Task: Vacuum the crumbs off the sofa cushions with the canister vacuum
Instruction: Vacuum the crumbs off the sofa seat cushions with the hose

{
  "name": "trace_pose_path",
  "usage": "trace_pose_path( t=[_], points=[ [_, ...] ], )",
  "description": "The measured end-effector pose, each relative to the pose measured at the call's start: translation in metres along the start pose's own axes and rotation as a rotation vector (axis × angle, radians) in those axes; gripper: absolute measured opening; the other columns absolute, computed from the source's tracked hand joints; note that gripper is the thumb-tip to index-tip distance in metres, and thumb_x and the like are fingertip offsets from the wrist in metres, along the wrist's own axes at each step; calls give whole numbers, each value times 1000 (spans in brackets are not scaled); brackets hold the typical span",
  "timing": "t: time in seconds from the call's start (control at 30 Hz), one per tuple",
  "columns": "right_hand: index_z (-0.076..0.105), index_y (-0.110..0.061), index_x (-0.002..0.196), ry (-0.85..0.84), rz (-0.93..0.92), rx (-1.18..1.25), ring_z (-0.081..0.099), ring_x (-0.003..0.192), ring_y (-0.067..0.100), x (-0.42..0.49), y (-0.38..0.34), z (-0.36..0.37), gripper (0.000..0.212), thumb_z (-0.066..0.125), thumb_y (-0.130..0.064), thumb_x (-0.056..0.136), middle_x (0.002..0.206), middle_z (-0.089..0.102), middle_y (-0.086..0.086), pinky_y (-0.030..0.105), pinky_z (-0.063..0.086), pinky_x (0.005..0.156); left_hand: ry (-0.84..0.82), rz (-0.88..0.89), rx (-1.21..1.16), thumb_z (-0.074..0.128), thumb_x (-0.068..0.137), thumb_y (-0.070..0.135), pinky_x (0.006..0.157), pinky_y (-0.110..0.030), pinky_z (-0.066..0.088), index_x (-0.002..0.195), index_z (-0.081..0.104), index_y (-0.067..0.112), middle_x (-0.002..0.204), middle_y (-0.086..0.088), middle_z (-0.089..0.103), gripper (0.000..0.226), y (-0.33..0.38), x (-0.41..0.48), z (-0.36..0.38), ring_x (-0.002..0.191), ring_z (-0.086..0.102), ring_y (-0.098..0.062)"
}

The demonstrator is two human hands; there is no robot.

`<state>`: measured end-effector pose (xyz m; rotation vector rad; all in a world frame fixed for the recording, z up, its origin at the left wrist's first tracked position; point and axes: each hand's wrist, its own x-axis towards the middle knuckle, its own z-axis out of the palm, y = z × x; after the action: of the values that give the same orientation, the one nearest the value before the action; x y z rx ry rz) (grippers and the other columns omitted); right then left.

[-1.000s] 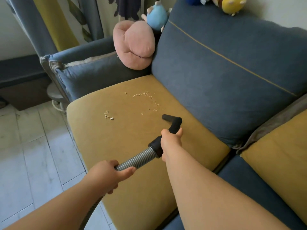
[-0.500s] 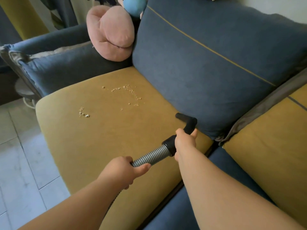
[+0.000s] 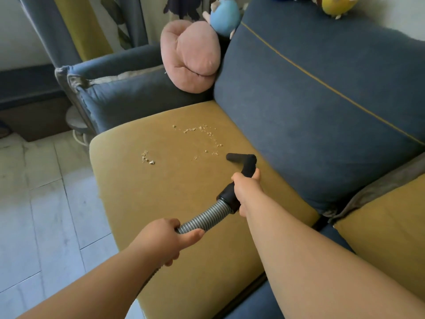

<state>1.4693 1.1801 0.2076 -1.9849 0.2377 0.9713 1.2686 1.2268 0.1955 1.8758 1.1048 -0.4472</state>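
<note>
A mustard seat cushion [image 3: 161,203] carries scattered pale crumbs [image 3: 200,131] near its back and a small crumb pile [image 3: 147,157] toward the left edge. My right hand [image 3: 247,187] grips the black curved handle of the vacuum; its black nozzle [image 3: 239,157] points left just above the cushion, its tip close to the nearest crumbs. My left hand [image 3: 165,236] grips the ribbed grey hose [image 3: 204,217] lower down. The canister itself is out of view.
A blue back cushion [image 3: 322,111] rises right of the nozzle. A pink pillow [image 3: 190,56] leans in the corner by the blue armrest [image 3: 119,88]. A second mustard cushion [image 3: 386,238] lies at right. Plush toys sit on top. Pale tiled floor [image 3: 41,203] lies at left.
The nozzle tip has come closer to the scattered crumbs than half a second ago. Both hands keep their grip on handle and hose; the view has shifted.
</note>
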Motion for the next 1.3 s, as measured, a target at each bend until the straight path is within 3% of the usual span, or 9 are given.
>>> trace_pose_path(
  t=[0.17,0.33,0.53,0.67,0.73,0.8,0.97,1.17,1.3],
  points=[
    [3,-52,145,-89,-11,-8,57,87,28,-14,1,38,80,49,-21,88,108,49,1,44,52,65,44,-17,-11,56,76,73,49,-22,50,81,53,21,56,3,64,53,-28,-15,-16,40,56,-7],
    [4,-53,144,-134,-21,-63,58,94,33,-31,4,66,79,49,-22,86,106,51,2,53,53,81,74,-17,-1,55,75,75,53,-26,54,81,53,20,56,3,65,55,-54,-30,-26,41,58,-7],
    [7,-51,145,-77,-58,-45,57,81,29,-42,9,75,79,49,-19,86,86,46,-3,50,54,73,68,-12,-33,57,74,75,53,-26,54,83,54,21,57,2,63,55,-67,-39,-30,42,56,-8],
    [7,-50,145,-33,-58,-63,59,88,31,-43,14,63,77,48,-20,88,104,52,3,51,54,75,19,13,-23,57,74,74,56,-27,56,85,54,23,60,4,63,52,-61,-41,-25,45,57,-10],
    [6,-51,145,-37,-37,-77,58,92,33,-45,14,60,76,48,-21,89,115,51,4,47,55,67,13,26,-19,56,75,75,54,-24,55,85,53,24,62,4,64,52,-61,-44,-22,46,57,-9],
    [6,-52,144,-57,-19,-77,57,91,33,-48,15,64,76,49,-21,89,113,49,4,42,52,57,31,34,-13,54,75,76,54,-23,54,85,53,24,62,5,64,53,-67,-47,-23,46,58,-7],
    [8,-53,142,-97,-31,-59,58,91,31,-57,25,89,77,48,-20,86,110,51,2,50,56,66,87,15,27,53,74,77,49,-19,52,86,55,24,61,4,65,55,-90,-54,-35,42,57,-4],
    [8,-54,143,-121,-19,-26,57,90,30,-66,33,92,76,49,-22,87,106,50,1,42,53,61,99,8,41,55,72,77,49,-20,52,84,56,26,61,5,64,52,-102,-60,-35,43,57,-4],
    [10,-51,145,-10,-33,1,58,88,30,-68,45,76,76,50,-21,88,104,50,2,51,55,74,60,28,69,56,74,74,46,-18,47,82,54,26,62,5,63,49,-93,-64,-28,43,56,-4]
  ],
)
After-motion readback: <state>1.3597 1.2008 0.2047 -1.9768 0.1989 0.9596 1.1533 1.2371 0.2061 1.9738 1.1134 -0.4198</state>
